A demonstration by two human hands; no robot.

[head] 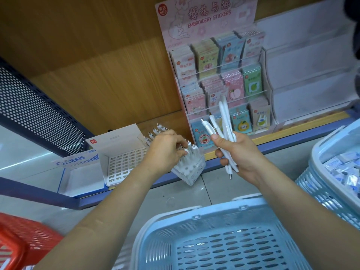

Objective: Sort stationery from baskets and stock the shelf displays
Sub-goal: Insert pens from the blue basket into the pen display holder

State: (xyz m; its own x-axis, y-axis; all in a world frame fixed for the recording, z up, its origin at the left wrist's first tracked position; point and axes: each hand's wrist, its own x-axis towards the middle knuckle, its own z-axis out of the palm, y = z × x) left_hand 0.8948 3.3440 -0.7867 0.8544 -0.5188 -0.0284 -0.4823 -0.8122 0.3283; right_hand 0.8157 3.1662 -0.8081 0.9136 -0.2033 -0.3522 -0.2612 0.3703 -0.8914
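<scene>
Only the head view here, so here goes. The right hand (240,152) is wrapped around a bunch of white pens (226,121). They fan upward out of the fist, and a few ends poke out below it. The left hand (165,151) has its fingers curled and is pinching the top of one pen (189,150) that's sitting in a clear holder (191,169).

The holder is right under the left hand's fingertips, tilted, at the front edge of the shelf (288,142). More stocked pens (155,131) stand in it just behind the left hand's knuckles, silver tips up. The two hands are near each other but not touching.

To the left of the left hand there's a white grid box (120,164) with its lid flipped up. Further left is a flat Campus box (74,172).

Behind the right hand is a pink sticker rack (220,75) full of little packs, with "EMBROIDERY STICKERS" on its header. Right of that is a white tiered rack (311,75).

Below both forearms, nearest the camera, sits a blue basket (194,230). A second blue basket (321,172) is off to the right of the right hand, and it holds small blue-and-white packets (344,168). A red basket (19,236) is down in the corner, below and left of the left arm.
</scene>
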